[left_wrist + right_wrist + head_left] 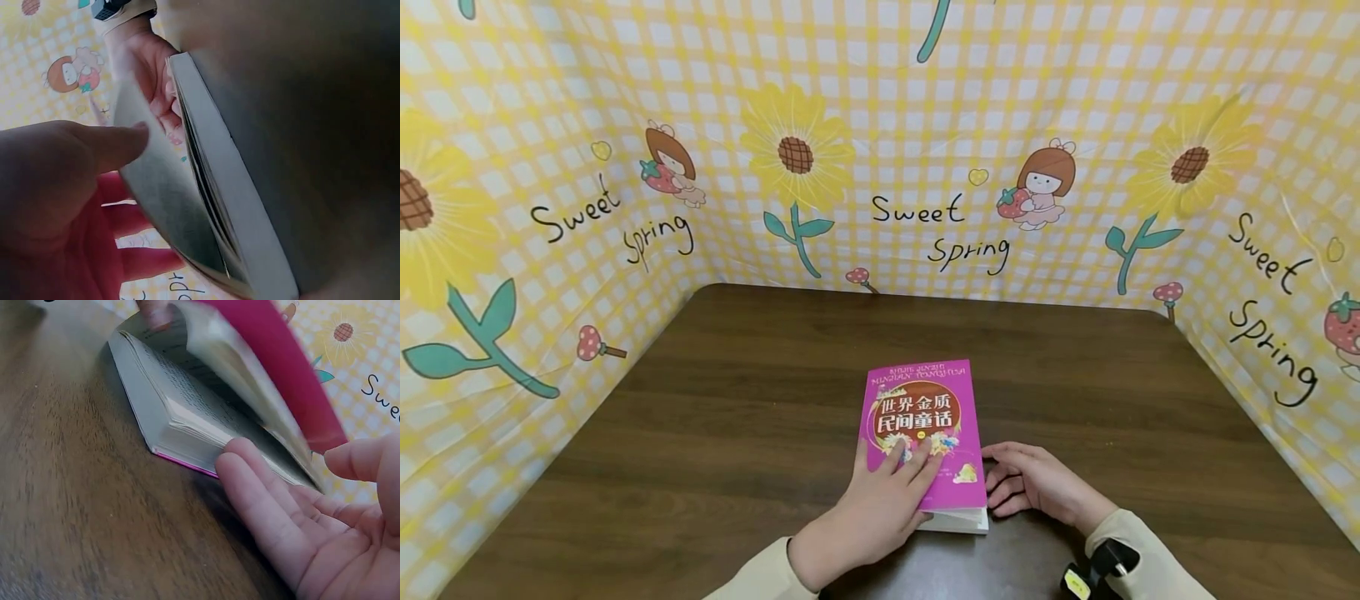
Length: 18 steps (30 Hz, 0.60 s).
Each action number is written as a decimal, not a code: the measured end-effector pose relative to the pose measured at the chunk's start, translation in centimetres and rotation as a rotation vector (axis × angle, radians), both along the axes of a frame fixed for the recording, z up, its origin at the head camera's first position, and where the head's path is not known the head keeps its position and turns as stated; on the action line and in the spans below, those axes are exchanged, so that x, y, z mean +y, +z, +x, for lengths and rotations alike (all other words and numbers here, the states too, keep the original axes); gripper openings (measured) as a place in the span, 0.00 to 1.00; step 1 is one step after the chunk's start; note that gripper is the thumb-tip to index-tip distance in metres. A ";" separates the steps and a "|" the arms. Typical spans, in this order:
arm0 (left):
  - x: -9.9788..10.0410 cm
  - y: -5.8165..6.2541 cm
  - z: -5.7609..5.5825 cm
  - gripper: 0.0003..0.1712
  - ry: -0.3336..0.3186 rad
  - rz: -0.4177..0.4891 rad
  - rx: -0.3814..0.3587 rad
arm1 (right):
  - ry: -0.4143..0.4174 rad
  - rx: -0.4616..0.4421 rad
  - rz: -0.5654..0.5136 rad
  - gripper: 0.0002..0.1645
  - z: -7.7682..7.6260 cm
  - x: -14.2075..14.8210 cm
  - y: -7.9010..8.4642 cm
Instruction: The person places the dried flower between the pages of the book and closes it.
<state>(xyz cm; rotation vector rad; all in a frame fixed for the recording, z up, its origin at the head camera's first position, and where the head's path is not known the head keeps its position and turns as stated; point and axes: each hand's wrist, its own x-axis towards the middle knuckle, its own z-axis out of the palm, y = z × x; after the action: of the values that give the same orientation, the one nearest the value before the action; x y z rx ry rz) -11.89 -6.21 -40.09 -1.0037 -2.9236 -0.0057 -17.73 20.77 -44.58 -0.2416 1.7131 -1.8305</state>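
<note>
A thick book [962, 454] with a magenta cover and Chinese lettering lies on the brown table. My left hand [880, 508] pinches its front cover and some pages at the lower edge. The thumb is on the page side and the fingers spread over the cover. A wedge-shaped gap [219, 394] parts the lifted leaves from the lower page block [187, 434], where printed text shows. At the book's right edge, my right hand [1037, 483] has its fingers loosely bent beside the pages, holding nothing. Whether the fingertips touch the book, I cannot tell.
The dark wooden table [737, 400] extends around the book. A yellow-and-white checked cloth [880, 125] with sunflowers and "Sweet Spring" lettering hangs at the back and both sides. A black device with a strap [1105, 567] sits on the right wrist.
</note>
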 end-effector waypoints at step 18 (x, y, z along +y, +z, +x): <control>0.7 -0.5 -0.8 0.47 0.003 -0.189 -0.210 | 0.004 -0.026 -0.011 0.32 0.1 0.1 0.2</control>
<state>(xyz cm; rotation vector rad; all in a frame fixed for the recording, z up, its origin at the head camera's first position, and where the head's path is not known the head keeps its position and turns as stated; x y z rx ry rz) -12.74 -5.53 -40.61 -1.0861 -3.1652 0.1800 -17.61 20.91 -44.34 -0.2251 1.6843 -1.8326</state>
